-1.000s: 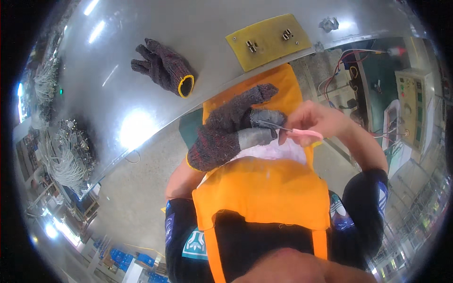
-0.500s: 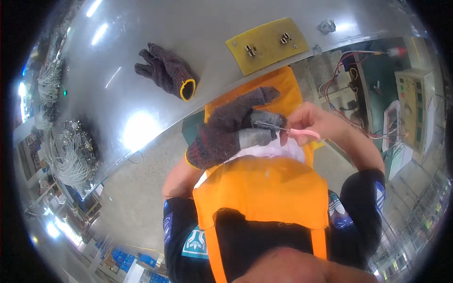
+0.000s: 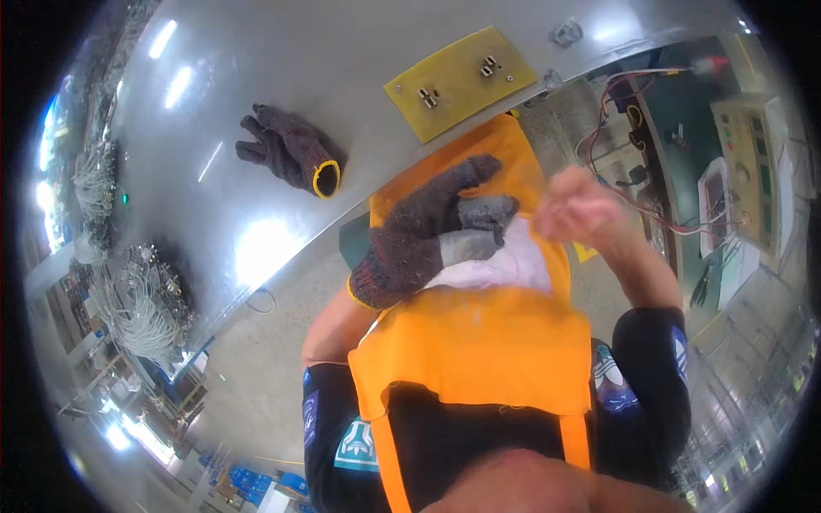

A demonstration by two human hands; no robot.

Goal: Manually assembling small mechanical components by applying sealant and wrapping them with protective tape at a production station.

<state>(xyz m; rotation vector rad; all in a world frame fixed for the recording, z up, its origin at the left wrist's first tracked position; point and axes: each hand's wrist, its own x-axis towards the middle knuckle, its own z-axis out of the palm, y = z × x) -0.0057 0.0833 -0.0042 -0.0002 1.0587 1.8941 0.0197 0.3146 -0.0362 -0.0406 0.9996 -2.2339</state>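
Note:
My left hand (image 3: 410, 235) wears a dark knitted glove with a yellow cuff and is held over my lap. One finger stretches away from the others. Grey tape (image 3: 470, 246) wraps the nearer glove fingers, and no tool shows between them. My bare right hand (image 3: 581, 205) is raised to the right of the glove, apart from it. Its fingers look bent but are smeared by motion, so anything in them cannot be made out. The pink-handled scissors are out of sight. A second dark glove (image 3: 291, 150) lies on the metal table.
The metal table (image 3: 342, 51) bears a yellow plate (image 3: 457, 81) with small metal fittings and a crumpled grey scrap (image 3: 566, 32). Bundled white cables (image 3: 141, 308) hang at the left. At the right stands a control box (image 3: 748, 171) with wires. I wear an orange apron (image 3: 479, 342).
My right hand has pulled away from the glove, up and to the right. The pink-handled scissors it held at the taped finger no longer show. My left hand has barely moved.

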